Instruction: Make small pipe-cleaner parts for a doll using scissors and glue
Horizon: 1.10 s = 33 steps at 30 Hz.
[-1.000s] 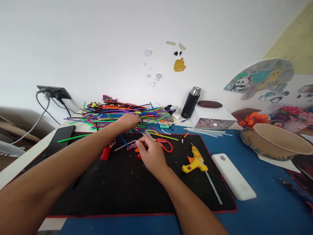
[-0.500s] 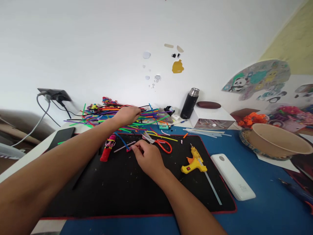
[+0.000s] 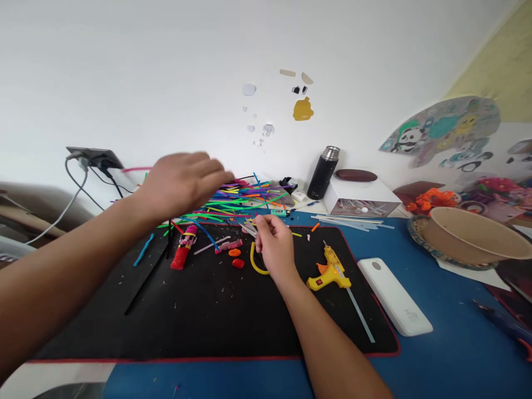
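Your left hand (image 3: 183, 183) had its fingers closed on a pink stem (image 3: 137, 169) by the far stem pile (image 3: 249, 195). Right hand (image 3: 275, 244) curled near the scissors (image 3: 248, 228), grip unclear. Red figure (image 3: 183, 248) lay shaped, left on the mat (image 3: 199, 321); orange piece (image 3: 234, 252), red piece (image 3: 238, 263) loose, unattached.

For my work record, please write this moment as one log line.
left hand: by stem pile, pink stem in grip | right hand: by scissors, grip unclear | red figure, glue gun: on black mat

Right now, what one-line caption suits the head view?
Left hand holding a pink stem, right hand at the scissors, red figure lying on the black mat.
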Motion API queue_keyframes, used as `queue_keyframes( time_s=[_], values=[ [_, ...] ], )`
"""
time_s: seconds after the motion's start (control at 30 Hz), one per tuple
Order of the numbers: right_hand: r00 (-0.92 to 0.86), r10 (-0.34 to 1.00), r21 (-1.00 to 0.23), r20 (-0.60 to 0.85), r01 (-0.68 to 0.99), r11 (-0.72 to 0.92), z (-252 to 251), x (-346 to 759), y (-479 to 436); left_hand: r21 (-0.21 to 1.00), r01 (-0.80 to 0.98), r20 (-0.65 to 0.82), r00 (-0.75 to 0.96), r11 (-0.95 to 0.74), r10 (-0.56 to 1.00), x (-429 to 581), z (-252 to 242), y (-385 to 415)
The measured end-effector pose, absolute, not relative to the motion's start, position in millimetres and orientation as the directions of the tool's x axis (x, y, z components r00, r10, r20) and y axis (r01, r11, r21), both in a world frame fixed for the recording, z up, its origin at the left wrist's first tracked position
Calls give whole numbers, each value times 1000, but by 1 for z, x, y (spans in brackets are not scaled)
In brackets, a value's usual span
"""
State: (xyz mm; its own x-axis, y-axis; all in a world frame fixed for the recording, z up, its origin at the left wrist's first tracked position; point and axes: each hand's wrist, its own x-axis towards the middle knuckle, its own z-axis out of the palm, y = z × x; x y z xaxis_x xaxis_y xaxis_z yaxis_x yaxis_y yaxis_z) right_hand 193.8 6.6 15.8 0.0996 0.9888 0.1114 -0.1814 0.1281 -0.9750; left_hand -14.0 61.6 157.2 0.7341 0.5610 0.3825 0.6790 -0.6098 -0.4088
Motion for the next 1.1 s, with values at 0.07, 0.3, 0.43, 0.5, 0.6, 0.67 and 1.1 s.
queue_keyframes(
  time_s=[0.07,0.3,0.43,0.5,0.6,0.67,1.1],
  values=[
    [129,988,-961,80,-253,111,16,198,11,-428,559,205,825,-710,526,-23,135,41],
    [103,990,-974,93,-199,112,15,196,9,-175,613,-137,760,-770,636,-25,35,-4],
    [71,994,-980,82,-178,93,15,193,7,-125,693,-186,687,-710,702,-16,16,-19],
    [57,995,-981,85,-170,93,13,192,7,-114,707,-187,674,-698,714,-14,16,-22],
    [34,995,-984,95,-146,99,10,190,6,-106,720,-204,660,-686,723,-12,20,-24],
    [26,996,-988,91,-127,93,9,189,5,-104,722,-220,654,-684,724,-11,22,-24],
    [-20,996,-996,86,-42,85,6,185,1,-208,653,-60,734,-728,676,-31,54,-3]
  ],
)
